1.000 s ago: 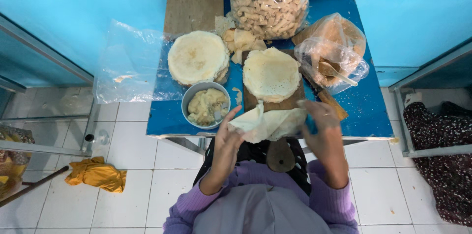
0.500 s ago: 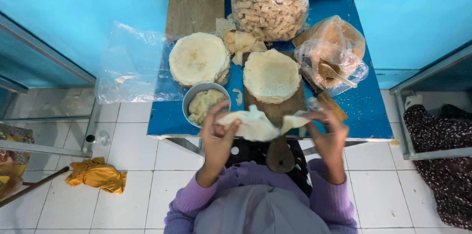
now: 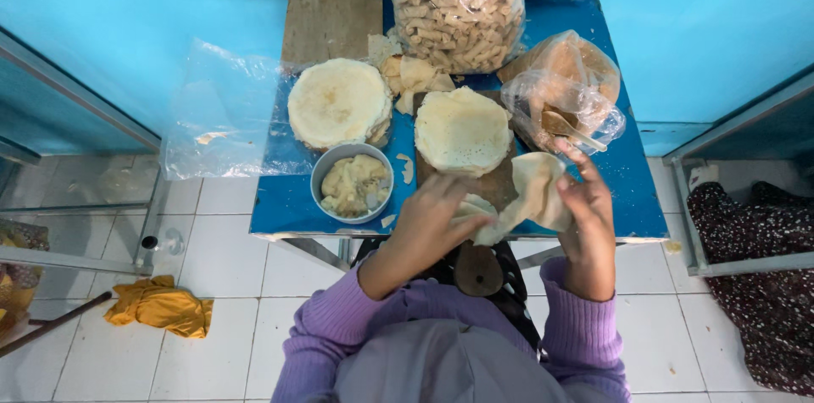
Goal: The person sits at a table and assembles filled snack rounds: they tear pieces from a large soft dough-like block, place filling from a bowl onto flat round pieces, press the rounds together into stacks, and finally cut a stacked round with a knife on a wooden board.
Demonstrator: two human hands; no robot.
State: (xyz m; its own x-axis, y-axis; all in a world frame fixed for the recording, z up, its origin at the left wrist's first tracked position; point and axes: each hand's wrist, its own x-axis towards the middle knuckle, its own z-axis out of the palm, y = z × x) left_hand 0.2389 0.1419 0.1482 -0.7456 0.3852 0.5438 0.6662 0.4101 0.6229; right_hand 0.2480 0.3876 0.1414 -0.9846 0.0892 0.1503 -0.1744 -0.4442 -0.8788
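Both hands hold one thin, pale round wrapper sheet [image 3: 532, 191] above the near edge of the blue table [image 3: 288, 200]. My left hand [image 3: 432, 221] pinches its lower left part, which is folded over. My right hand [image 3: 585, 200] grips the right edge, and the sheet stands partly lifted there. Just beyond lies a stack of flat wrappers [image 3: 462, 130] on a wooden board. A second, thicker stack [image 3: 339, 102] sits to the left. A grey bowl of pale yellow filling [image 3: 353, 184] stands left of my left hand.
A big clear bag of fried rolls [image 3: 458, 0] stands at the table's far edge. A plastic bag with a wooden spoon [image 3: 564, 106] lies at right. An empty plastic bag [image 3: 216, 115] hangs off the left side. A yellow cloth [image 3: 161, 305] lies on the tiled floor.
The hands have shifted right with the wrapper. It was spread flat between them; now its left part is folded and the right part is lifted upright.
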